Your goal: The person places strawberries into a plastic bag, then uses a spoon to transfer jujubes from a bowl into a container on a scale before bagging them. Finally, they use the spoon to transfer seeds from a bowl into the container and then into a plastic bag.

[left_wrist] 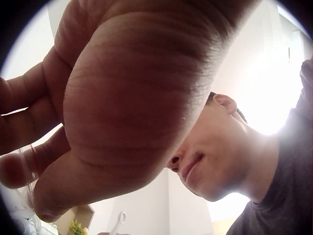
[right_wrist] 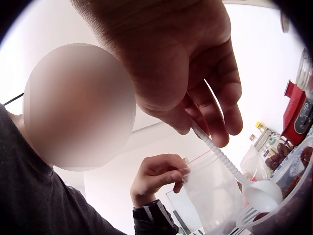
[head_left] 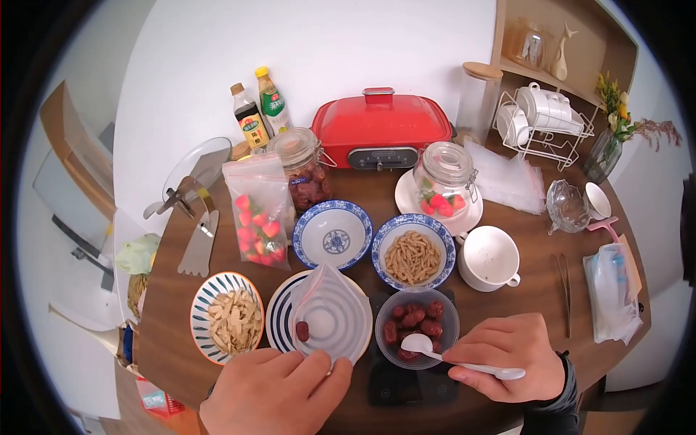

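Observation:
My left hand (head_left: pixel 279 391) pinches the edge of a clear zip bag (head_left: pixel 337 297), which overlaps a blue-striped plate (head_left: pixel 277 319). One red date (head_left: pixel 302 331) lies inside the bag. My right hand (head_left: pixel 507 355) grips a white plastic spoon (head_left: pixel 417 343) by its handle, the spoon's bowl over a clear plastic tub (head_left: pixel 455 330) of red dates (head_left: pixel 413 315). White fork tines (right_wrist: pixel 247 218) show just beneath the spoon in the right wrist view. Under the tub is a black kitchen scale (head_left: pixel 406 391).
A bowl of pale slices (head_left: pixel 235 319) stands left. Behind are an empty blue-rimmed bowl (head_left: pixel 312 243), a bowl of pale brown pieces (head_left: pixel 413 257), a white mug (head_left: pixel 489 257), a strawberry bag (head_left: pixel 257 217), jars and a red cooker (head_left: pixel 380 119). Tweezers (head_left: pixel 564 293) lie right.

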{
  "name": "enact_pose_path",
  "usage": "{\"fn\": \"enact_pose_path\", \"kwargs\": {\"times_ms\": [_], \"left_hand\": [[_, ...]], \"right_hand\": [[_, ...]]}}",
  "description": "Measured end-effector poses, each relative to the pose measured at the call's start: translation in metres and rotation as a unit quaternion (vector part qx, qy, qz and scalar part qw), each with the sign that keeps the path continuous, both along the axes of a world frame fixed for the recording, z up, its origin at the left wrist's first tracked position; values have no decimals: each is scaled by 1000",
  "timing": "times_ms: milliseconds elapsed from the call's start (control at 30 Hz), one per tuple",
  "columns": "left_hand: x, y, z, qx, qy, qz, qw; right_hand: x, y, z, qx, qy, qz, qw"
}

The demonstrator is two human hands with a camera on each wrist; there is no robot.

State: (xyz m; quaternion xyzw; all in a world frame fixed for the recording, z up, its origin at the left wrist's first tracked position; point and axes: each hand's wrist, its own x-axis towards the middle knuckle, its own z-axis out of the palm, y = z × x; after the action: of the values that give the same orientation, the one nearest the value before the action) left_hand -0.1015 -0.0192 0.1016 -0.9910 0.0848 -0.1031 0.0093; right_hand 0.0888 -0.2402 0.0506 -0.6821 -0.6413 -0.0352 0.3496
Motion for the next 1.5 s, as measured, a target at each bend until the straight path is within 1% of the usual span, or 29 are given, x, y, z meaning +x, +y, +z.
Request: {"fn": "enact_pose_path", "kwargs": {"times_ms": [500, 700, 1100, 1167, 1300, 1400, 1500], "left_hand": [[-2, 0, 0, -12, -25, 8, 1000], [0, 1, 0, -9, -14, 3, 1000], [2, 3, -5, -11, -27, 3, 1000], [3, 7, -10, 4, -55, -31, 998], [3, 8, -6, 4, -50, -36, 998], [6, 10, -9, -2, -75, -43, 996], [7, 10, -9, -12, -57, -48, 997]], "right_hand": [[-1, 1, 2, -7, 5, 2, 1000], [-1, 0, 1, -7, 7, 1, 1000], [0, 1, 1, -7, 7, 1, 1000], [0, 1, 1, -7, 2, 7, 1000], [1, 1, -1, -11, 10, 9, 1000], [-1, -1, 5, -16, 6, 2, 1000], [-1, -1, 5, -16, -1, 3, 1000]]}}
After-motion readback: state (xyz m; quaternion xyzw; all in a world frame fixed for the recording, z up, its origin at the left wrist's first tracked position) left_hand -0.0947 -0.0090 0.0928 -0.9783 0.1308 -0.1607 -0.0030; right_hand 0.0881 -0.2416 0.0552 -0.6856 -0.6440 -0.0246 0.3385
